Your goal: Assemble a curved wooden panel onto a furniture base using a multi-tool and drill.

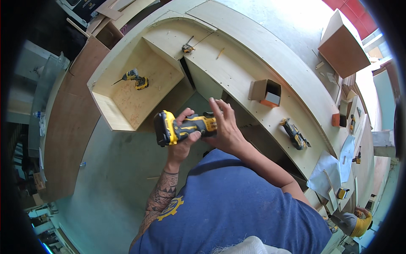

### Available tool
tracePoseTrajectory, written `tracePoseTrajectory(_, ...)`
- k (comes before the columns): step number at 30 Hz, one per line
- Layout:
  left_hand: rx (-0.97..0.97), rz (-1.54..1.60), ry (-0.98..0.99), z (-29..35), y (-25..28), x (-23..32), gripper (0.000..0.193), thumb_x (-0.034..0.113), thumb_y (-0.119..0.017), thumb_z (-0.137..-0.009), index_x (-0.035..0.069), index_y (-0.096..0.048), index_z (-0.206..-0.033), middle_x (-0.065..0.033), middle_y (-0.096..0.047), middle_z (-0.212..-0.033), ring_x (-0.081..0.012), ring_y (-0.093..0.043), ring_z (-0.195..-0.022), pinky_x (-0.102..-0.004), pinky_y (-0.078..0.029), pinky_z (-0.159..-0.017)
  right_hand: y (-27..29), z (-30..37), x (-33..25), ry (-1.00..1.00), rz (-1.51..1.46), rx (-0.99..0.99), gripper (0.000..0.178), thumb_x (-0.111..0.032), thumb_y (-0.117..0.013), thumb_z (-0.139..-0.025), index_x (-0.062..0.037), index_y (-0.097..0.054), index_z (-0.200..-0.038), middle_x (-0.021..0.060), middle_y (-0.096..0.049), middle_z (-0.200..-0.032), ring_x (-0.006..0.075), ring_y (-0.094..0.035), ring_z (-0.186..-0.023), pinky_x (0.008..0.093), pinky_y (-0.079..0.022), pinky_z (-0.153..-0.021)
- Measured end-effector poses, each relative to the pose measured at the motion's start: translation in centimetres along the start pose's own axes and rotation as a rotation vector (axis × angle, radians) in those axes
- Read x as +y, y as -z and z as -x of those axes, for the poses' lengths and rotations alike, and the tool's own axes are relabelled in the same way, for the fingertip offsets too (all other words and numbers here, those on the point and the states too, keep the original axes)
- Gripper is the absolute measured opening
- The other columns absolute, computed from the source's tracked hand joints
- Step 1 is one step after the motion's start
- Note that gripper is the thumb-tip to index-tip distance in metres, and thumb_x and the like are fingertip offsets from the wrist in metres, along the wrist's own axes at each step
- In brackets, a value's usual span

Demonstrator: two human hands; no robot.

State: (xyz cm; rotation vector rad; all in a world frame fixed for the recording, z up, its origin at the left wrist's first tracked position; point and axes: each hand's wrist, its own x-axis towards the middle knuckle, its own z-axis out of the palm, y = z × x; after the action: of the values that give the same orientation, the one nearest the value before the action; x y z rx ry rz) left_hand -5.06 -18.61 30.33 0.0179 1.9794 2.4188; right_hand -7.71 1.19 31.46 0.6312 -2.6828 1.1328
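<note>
My left hand (182, 146) is wrapped around the grey-and-yellow body of a cordless power tool (192, 127). Its black-and-yellow battery end points left. At the tool's other end is my right hand (228, 129), fingers stretched upward and its palm side against or right beside the tool; the thumb is hidden. What is fitted at that front end cannot be made out. Ahead of my hands, a cordless drill (141, 82) with a long bit lies in an open wooden compartment (146, 65). A second yellow-and-black power tool (294, 134) rests on the curved wooden counter (237, 63) to the right.
On the counter are a small open box (265, 92) and a small yellow-and-black tool (187, 48). Plywood sheets (78, 127) line the left. A large wooden box (343, 44) stands far right. Another person (353, 223) is at the lower right, near papers (325, 171) and tools.
</note>
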Motion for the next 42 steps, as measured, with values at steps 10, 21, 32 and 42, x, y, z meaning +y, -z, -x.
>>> tracePoseTrajectory(10, 0.066, 0.023, -0.084, -18.5, 8.9, 0.8, 0.062, 0.011, -0.077, -0.086, 0.003, -0.05, -0.142, -0.0148, -0.052, -0.149, -0.0245, -0.053, -0.136, -0.041, -0.043, -0.118, -10.7, -16.8, 8.9, -0.892, -1.751, -0.29, 0.057, -0.044, -0.07, -0.102, -0.0055, -0.052, -0.139, 0.0075, -0.066, -0.118, 0.0216, -0.069, -0.103, 0.037, -0.058, -0.092)
tracePoseTrajectory(21, -0.064, -0.066, -0.092, -41.5, 11.0, 4.8, 0.062, 0.01, -0.077, -0.084, 0.009, -0.051, -0.141, -0.0155, -0.048, -0.152, -0.0251, -0.049, -0.139, -0.0427, -0.039, -0.12, -13.5, -38.2, 16.0, -0.623, -2.062, -0.182, 0.039, -0.036, -0.064, -0.106, -0.0079, -0.061, -0.133, 0.0081, -0.07, -0.128, 0.0219, -0.069, -0.118, 0.0394, -0.06, -0.1)
tracePoseTrajectory(32, -0.266, -0.182, -0.057, -62.8, 14.1, 1.9, 0.055, 0.007, -0.078, -0.087, 0.007, -0.054, -0.136, -0.0159, -0.052, -0.148, -0.0246, -0.054, -0.134, -0.0412, -0.043, -0.117, -19.5, -53.7, 24.0, -0.662, -2.182, 0.101, 0.045, -0.033, -0.063, -0.106, -0.0017, -0.054, -0.138, 0.0144, -0.063, -0.136, 0.0269, -0.065, -0.126, 0.0479, -0.057, -0.109)
tracePoseTrajectory(42, -0.387, -0.276, 0.075, -72.4, 13.1, -0.3, 0.05, 0.006, -0.078, -0.088, 0.007, -0.055, -0.133, -0.0149, -0.055, -0.146, -0.023, -0.058, -0.129, -0.0384, -0.05, -0.11, -21.0, -58.6, 29.2, -0.696, -2.241, 0.276, 0.05, -0.035, -0.061, -0.107, -0.0022, -0.049, -0.143, 0.0138, -0.06, -0.14, 0.0288, -0.061, -0.131, 0.0508, -0.052, -0.115)
